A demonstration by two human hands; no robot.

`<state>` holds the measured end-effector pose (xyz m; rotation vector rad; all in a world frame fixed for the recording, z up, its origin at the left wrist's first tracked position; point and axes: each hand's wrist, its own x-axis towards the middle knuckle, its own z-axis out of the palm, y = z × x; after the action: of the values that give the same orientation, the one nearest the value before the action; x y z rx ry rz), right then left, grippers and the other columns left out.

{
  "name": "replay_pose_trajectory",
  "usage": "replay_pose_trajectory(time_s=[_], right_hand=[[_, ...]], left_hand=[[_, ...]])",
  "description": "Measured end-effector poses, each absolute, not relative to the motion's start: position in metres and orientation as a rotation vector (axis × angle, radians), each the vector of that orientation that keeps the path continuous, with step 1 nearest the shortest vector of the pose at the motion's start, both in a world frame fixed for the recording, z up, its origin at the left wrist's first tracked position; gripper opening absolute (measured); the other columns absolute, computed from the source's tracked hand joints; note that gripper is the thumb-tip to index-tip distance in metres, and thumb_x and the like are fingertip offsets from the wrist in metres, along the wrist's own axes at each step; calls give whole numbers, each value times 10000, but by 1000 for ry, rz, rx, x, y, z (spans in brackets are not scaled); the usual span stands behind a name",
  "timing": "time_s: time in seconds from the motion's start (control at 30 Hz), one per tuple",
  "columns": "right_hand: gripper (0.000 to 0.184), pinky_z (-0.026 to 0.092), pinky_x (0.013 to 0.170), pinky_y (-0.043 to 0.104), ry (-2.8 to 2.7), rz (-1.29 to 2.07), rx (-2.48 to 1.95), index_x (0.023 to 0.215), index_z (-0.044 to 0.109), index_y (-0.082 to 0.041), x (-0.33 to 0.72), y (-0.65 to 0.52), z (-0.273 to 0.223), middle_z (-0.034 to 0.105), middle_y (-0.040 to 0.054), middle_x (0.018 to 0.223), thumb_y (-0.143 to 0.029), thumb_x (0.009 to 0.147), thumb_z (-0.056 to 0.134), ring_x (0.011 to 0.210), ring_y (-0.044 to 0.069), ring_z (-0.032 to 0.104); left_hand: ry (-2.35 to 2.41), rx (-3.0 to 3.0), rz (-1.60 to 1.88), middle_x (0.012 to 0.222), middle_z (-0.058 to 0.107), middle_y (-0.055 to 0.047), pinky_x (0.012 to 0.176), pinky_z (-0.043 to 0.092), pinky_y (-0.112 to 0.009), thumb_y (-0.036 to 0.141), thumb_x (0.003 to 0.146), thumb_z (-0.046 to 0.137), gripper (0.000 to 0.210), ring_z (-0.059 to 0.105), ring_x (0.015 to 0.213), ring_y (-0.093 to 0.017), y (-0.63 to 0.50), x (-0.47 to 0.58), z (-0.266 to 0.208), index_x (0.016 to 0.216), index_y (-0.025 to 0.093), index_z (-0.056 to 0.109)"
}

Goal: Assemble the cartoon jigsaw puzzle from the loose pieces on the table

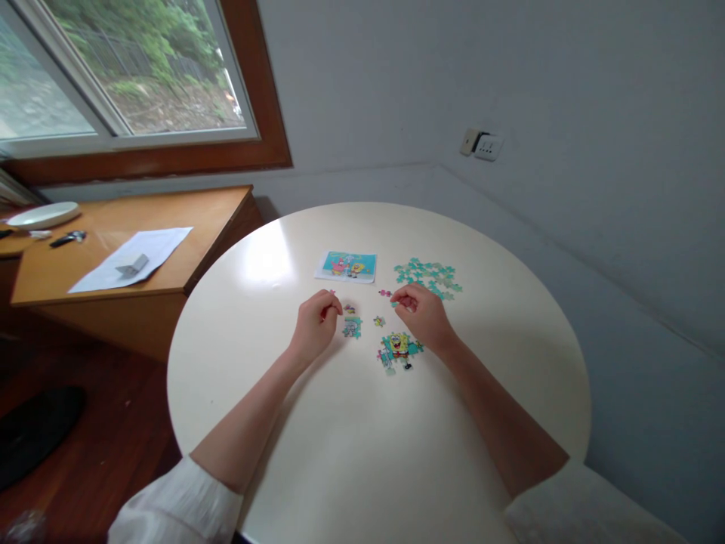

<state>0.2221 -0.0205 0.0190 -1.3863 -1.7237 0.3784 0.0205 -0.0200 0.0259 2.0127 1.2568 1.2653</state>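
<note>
My left hand [318, 320] is closed, thumb and fingers drawn together; whether anything is between them is hidden. Just right of its fingertips are a small puzzle piece [350, 309] and a joined teal-and-grey puzzle section [352, 327]. My right hand [424, 316] is curled in a pinch, a bit of teal showing at its fingertips, too small to name. Near them lies a pink puzzle piece [385, 293]. Between and below the hands are a loose yellowish puzzle piece [379, 321] and a partly joined puzzle section [399, 347] with a yellow cartoon sponge.
A picture card [347, 267] lies beyond my hands on the round white table [340, 468]. Right of it spreads a pile of loose teal puzzle pieces [427, 275]. A wooden desk [218, 215] with paper [152, 248] stands left; a wall with sockets [488, 146] rises behind.
</note>
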Motion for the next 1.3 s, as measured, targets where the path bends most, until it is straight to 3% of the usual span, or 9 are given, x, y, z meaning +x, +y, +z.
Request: replay_pose_trajectory(time_s=[0.17,0.37,0.7,1.3], right_hand=[[174,384,570,236,-1747,374,-1372,627,543,-184,220,-20,17,471,-5,614,-62,577,430,554,113,428],[168,401,606,247,-1787,367,-1381,641,537,-192,219,-20,15,504,9,656,-67,601,432,586,125,458],[188,397,635,276,-1798,365,-1406,644,543,-184,219,-20,15,539,28,707,-52,612,413,612,144,484],[229,407,612,256,-1814,336,-1339,683,568,-184,222,-13,1,557,23,725,-59,612,390,631,137,508]], left_hand=[[1400,1852,1344,596,503,15,555,344,-220,77,626,350,181,443,567,-102,-14,17,24,558,168,491],[1497,1680,1389,511,417,50,492,286,-208,92,619,363,150,349,477,-80,-8,13,21,586,167,488],[1518,1553,1440,471,375,62,468,272,-205,96,610,377,130,337,455,-76,-2,6,20,589,166,485],[1569,1448,1535,507,460,40,473,303,-218,115,605,377,158,377,467,-87,14,-12,11,586,162,527]])
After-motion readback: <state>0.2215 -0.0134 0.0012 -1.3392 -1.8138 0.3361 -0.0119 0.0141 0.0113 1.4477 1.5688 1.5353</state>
